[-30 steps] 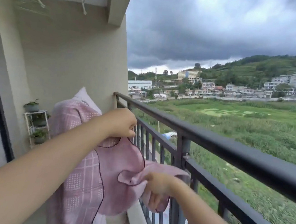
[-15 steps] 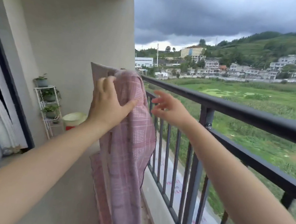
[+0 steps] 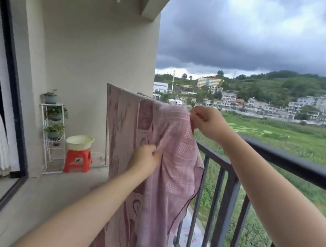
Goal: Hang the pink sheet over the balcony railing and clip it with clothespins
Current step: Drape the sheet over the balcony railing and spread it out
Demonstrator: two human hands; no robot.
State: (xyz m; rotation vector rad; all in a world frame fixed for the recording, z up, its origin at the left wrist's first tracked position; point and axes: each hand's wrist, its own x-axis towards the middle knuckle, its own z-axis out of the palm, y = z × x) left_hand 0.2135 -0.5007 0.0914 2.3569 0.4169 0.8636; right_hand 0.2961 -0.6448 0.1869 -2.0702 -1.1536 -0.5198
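The pink patterned sheet (image 3: 166,163) hangs over the black balcony railing (image 3: 293,163) and falls down on the balcony side. My left hand (image 3: 147,157) pinches a fold of the sheet below the rail. My right hand (image 3: 208,123) pinches the sheet's top edge at rail height, beside the rail's top bar. The rail under the sheet is hidden by the cloth. No clothespins are in view.
A white plant rack (image 3: 52,132) with potted plants stands against the far wall. Beside it a cream basin (image 3: 79,142) sits on a red stool (image 3: 78,161). A dark sliding door frame (image 3: 12,89) runs along the left. Beyond the railing lie fields and buildings.
The sheet has been spread wider along the rail. My left hand dropped from the sheet's top to a lower fold. My right hand went from open to pinching the top edge.
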